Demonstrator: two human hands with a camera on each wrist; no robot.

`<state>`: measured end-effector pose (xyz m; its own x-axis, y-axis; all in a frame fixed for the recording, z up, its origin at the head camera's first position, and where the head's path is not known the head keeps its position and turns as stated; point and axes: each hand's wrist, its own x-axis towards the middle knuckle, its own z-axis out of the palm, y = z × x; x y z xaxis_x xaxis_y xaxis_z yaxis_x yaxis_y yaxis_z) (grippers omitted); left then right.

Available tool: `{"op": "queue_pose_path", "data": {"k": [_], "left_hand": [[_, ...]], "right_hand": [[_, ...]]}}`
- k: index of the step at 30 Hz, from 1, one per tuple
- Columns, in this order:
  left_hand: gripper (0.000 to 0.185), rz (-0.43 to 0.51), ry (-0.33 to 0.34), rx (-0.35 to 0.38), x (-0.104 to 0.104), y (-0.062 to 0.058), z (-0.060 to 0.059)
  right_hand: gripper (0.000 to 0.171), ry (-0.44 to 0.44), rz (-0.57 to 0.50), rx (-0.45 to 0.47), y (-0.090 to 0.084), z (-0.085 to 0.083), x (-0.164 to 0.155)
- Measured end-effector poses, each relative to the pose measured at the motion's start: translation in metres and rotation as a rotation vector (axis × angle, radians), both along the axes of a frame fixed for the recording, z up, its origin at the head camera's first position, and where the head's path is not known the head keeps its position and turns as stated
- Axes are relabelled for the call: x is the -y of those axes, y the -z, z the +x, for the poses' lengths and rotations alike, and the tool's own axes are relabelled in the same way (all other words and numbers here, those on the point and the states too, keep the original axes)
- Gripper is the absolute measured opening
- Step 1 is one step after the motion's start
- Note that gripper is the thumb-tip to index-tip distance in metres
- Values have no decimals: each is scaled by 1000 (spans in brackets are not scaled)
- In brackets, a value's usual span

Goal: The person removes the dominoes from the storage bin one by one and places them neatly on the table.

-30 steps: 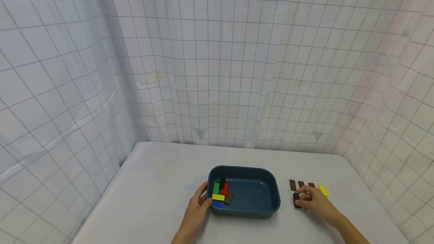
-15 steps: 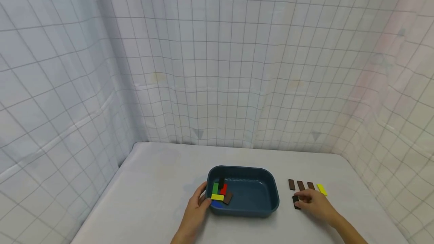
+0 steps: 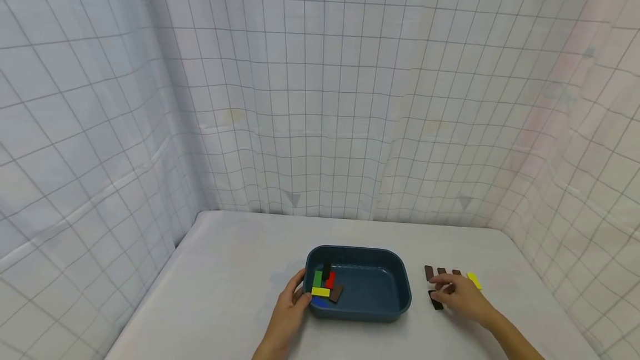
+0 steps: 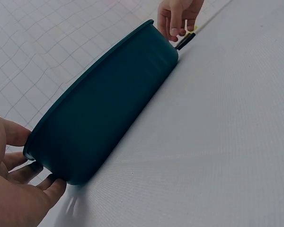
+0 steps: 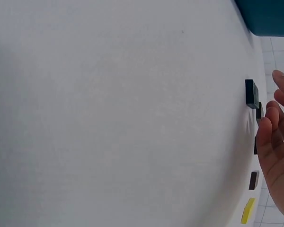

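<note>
A teal tub point(image 3: 385, 299) stands mid-table with several coloured tiles at its left end, among them green point(image 3: 318, 278), red point(image 3: 330, 279) and yellow point(image 3: 321, 291). My left hand point(image 3: 295, 300) grips the tub's left end point(image 4: 109, 109), thumb on the rim and fingers under the wall. To the right of the tub, my right hand point(image 3: 457, 291) hovers with loosely bent fingers point(image 5: 267, 127) and holds nothing. A single dark tile point(image 3: 436, 300) lies flat just left of those fingers and shows in the wrist view too point(image 5: 251, 93).
Behind the right hand lies a row of brown tiles point(image 3: 429, 272) ending in a yellow tile point(image 3: 473, 280). White gridded cloth walls close in the table point(image 3: 230, 271) at the back and on both sides. The tub's corner point(image 5: 270, 16) is near the right hand.
My right hand has drawn off the single dark tile, which now lies uncovered at the fingertips. The left hand and the tub have stayed put.
</note>
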<state>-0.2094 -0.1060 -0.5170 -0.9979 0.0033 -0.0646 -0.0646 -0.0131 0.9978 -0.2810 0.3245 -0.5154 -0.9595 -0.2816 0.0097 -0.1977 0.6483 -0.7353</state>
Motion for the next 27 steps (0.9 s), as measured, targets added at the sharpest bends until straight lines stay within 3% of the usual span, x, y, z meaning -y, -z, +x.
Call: {"op": "queue_pose_path", "data": {"k": [11, 27], "left_hand": [[60, -6, -1, 16, -1, 1, 0], [61, 1, 12, -1, 0, 2, 0]], "right_hand": [[30, -93, 16, -171, -25, -9, 27], [30, -221, -65, -197, -40, -21, 75]]}}
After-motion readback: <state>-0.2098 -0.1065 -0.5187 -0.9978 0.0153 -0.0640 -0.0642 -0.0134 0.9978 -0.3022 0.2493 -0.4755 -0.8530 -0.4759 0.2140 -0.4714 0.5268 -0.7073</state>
